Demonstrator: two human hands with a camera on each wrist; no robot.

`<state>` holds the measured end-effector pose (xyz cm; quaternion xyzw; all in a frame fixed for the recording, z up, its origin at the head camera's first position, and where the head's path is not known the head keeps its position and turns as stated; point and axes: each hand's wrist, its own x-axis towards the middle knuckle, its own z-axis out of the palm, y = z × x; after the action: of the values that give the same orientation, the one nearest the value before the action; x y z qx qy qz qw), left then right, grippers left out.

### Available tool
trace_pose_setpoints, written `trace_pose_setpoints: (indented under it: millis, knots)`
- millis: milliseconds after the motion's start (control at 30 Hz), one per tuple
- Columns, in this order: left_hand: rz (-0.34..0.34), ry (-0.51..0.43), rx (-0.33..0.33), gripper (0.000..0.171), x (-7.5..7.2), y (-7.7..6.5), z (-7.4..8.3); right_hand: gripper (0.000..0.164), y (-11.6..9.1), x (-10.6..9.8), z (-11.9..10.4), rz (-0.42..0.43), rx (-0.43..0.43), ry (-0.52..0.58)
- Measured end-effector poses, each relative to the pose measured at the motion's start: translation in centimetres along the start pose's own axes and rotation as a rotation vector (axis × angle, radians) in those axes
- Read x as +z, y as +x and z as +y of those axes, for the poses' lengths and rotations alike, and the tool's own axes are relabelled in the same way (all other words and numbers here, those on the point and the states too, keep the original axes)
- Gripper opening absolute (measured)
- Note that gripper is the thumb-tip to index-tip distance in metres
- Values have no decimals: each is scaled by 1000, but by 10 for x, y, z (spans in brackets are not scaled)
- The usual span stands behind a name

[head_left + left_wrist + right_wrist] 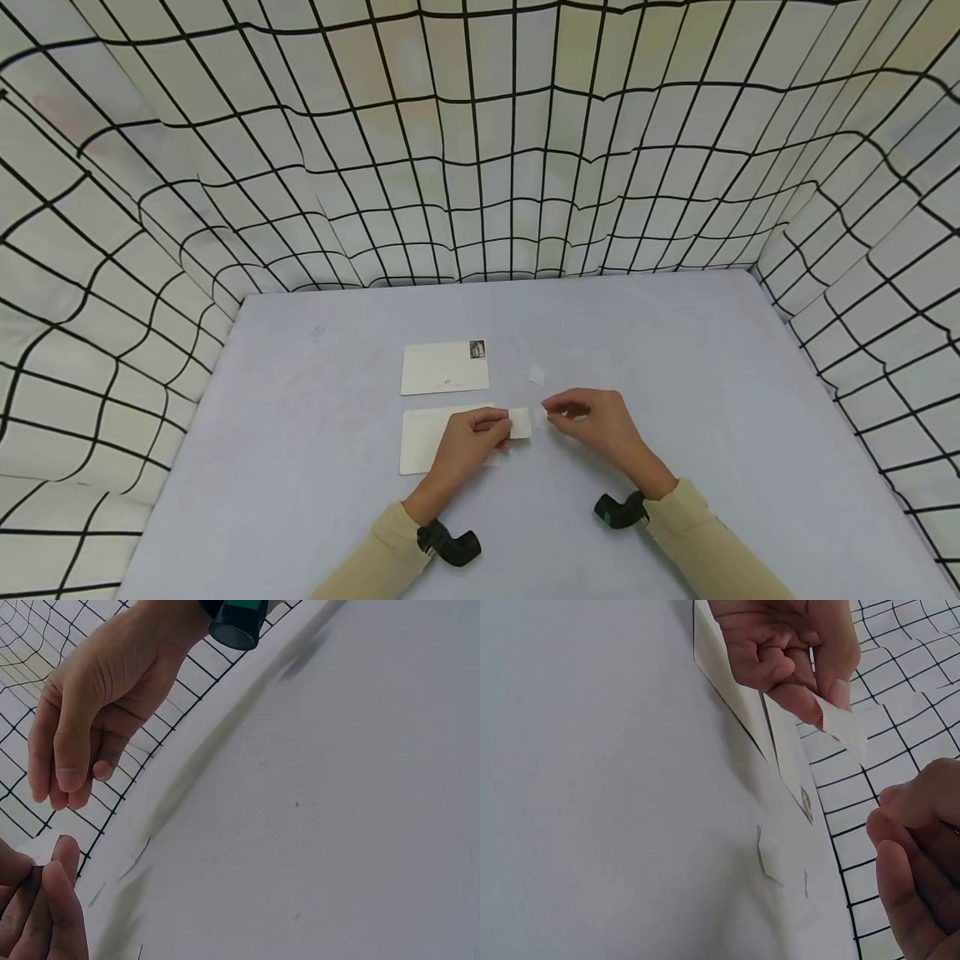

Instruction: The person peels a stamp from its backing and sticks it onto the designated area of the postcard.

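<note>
In the head view my left hand (471,440) pinches a small white stamp (519,423) between thumb and fingers, its plain side showing. The right wrist view shows a serrated edge on this stamp (844,729). Just to its right is my right hand (592,417), fingers loosely bent and fingertips close together, with nothing visible between them. Below the left hand lies a white envelope (420,442), partly covered by it. Behind that lies a second envelope (442,368) with a dark printed stamp (477,349) in its upper right corner.
A small whitish paper piece (537,375) lies right of the back envelope, and another scrap (806,889) shows near it in the right wrist view. The white table (300,500) is bordered by a black-gridded white curtain (487,183) at the back and sides.
</note>
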<state>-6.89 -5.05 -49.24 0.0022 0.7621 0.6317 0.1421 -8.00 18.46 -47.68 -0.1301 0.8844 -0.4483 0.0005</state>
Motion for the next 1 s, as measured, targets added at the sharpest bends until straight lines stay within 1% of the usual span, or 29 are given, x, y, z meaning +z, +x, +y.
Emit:
trace_pose_setpoints:
  millis: [167,233,300,433,500,667,867,1000]
  knots:
    - [-1,-14,-11,26,0,0,3,21,-3,0,-7,9,-166,27]
    - [-8,-21,-18,27,-1,0,4,23,-4,1,-9,10,-228,16]
    - [-20,-38,-25,27,-1,0,4,24,-4,2,-9,19,-307,-21]
    - [-65,-115,-53,30,-2,0,6,30,-4,3,-9,57,-478,-83]
    - [-93,-163,-64,32,-3,0,6,33,-4,4,-9,68,-544,-97]
    - [-139,-256,-92,37,-6,1,5,36,-1,6,-8,81,-660,-142]
    - [-172,-319,-126,38,-6,2,4,37,1,9,-9,98,-784,-225]
    - [-195,-349,-139,38,-6,3,4,39,3,10,-7,125,-856,-238]
